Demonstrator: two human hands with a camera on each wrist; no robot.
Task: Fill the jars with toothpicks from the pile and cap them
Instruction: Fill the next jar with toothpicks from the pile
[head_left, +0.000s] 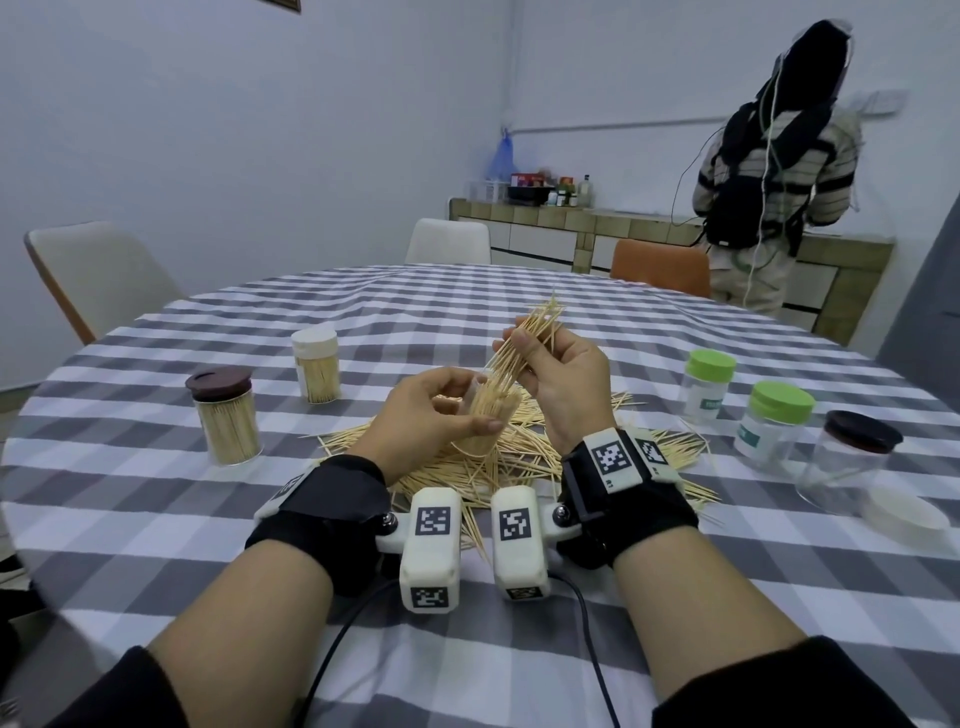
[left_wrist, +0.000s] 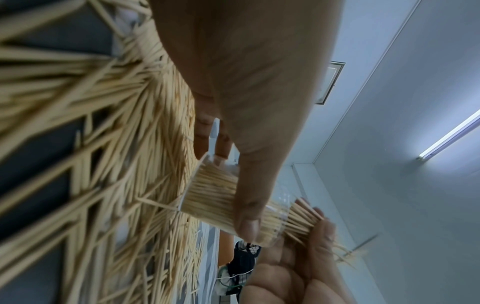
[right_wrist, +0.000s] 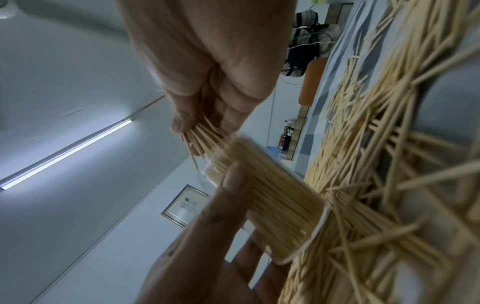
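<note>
While left hand (head_left: 441, 410) grips jar (head_left: 485, 421) (tilted), right hand (head_left: 566, 384) feeds toothpicks (head_left: 524, 348)

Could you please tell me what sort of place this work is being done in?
Probably a home dining room or kitchen: a round table under a checked cloth, dining chairs around it, and a tiled counter holding bottles along the wall.

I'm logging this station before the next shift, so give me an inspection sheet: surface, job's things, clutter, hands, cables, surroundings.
Surface: round table under a grey-and-white checked cloth.
Job's things: toothpick pile; open jar, nearly full, tilted; two full capped jars far left; three capped near-empty jars right; loose white cap.
Clutter: nothing seen.
Hands: left hand grips the open jar; right hand pinches a toothpick bundle at its mouth.
Cables: black wrist-camera leads across the near edge.
Surroundings: three chairs, counter with bottles, a person standing there.
</note>
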